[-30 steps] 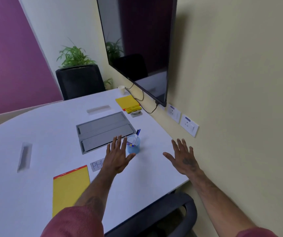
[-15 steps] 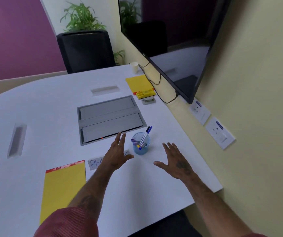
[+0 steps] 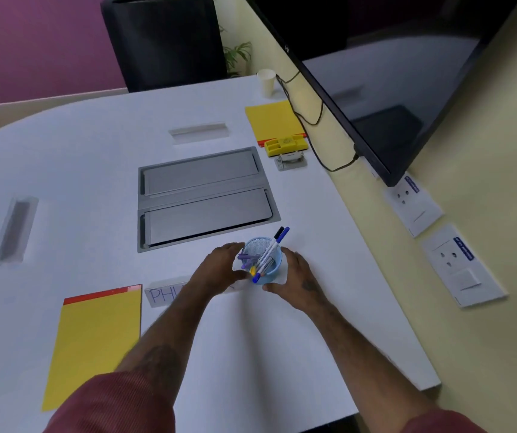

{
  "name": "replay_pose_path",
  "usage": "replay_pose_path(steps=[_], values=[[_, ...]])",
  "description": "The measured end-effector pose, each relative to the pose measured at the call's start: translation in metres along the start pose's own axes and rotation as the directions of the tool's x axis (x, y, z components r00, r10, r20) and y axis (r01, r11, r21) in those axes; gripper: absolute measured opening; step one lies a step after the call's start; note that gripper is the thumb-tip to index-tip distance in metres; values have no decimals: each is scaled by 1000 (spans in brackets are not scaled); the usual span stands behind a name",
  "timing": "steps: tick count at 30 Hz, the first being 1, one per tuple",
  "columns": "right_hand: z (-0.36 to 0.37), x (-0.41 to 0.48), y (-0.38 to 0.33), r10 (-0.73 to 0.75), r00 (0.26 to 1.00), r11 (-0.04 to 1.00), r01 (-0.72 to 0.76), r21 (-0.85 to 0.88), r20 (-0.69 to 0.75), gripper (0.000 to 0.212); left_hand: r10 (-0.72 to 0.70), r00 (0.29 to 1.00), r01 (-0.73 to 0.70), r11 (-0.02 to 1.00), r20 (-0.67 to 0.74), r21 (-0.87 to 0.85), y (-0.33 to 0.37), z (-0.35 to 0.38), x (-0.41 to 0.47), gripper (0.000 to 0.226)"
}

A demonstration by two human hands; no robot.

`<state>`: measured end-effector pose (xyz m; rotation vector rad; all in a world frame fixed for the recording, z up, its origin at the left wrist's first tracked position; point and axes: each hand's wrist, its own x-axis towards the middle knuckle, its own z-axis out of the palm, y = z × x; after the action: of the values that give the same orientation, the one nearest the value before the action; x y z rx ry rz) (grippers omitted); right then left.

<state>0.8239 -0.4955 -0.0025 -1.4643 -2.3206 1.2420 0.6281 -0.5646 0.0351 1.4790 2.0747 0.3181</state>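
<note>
Both hands have closed in since half a second ago, when they hovered spread and apart above the table. Now the left hand (image 3: 219,270) and right hand (image 3: 298,278) clasp the blue mesh cup (image 3: 274,271) from either side, fingers curled round its wall and thumbs low at its near edge. It stands upright on the white table (image 3: 63,182), just on the near side of the grey cable hatch (image 3: 204,195), toward the table's right edge. The two-sided hold probably suits it: the pens (image 3: 271,246) lean out to the far right and could tip so light a holder.

Just left of the left wrist lies a card (image 3: 163,295) with "PH" handwritten in blue; the arm covers the rest. Further left and nearer sits a yellow pad (image 3: 95,339) with a red top strip. At the far right are a second yellow pad (image 3: 273,120), a yellow block (image 3: 285,145) whose embossed mark is unreadable, and a paper cup (image 3: 266,82). The wall sockets (image 3: 413,204) carry blue labels too blurred to read.
</note>
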Motion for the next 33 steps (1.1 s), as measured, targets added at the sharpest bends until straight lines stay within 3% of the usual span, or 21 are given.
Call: replay_pose_path(steps=[5,9,14,17,22,29,33], values=[[12,20,11,-17,1000,989,20,149,-27,88,35,999,-34,999,-30,14,3,4,9,63],[0,28,9,8,998,978,5,210,-61,96,67,996,-68,998,-55,-9,13,3,26,58],[-37,47,15,31,991,980,-4,201,-131,94,86,991,-92,994,-102,-55,28,11,56,58],[-63,69,19,45,978,984,-8,181,-203,92,10,996,-14,999,-89,-39,34,37,73,67],[-92,114,24,19,959,993,15,118,-284,91,-33,998,43,984,-61,173,34,90,81,76],[-106,184,27,-25,936,995,56,80,-352,89,13,978,42,965,-208,259,18,132,80,71],[-107,210,31,-20,932,993,62,105,-362,91,3,979,52,963,-204,265,20,132,78,71]])
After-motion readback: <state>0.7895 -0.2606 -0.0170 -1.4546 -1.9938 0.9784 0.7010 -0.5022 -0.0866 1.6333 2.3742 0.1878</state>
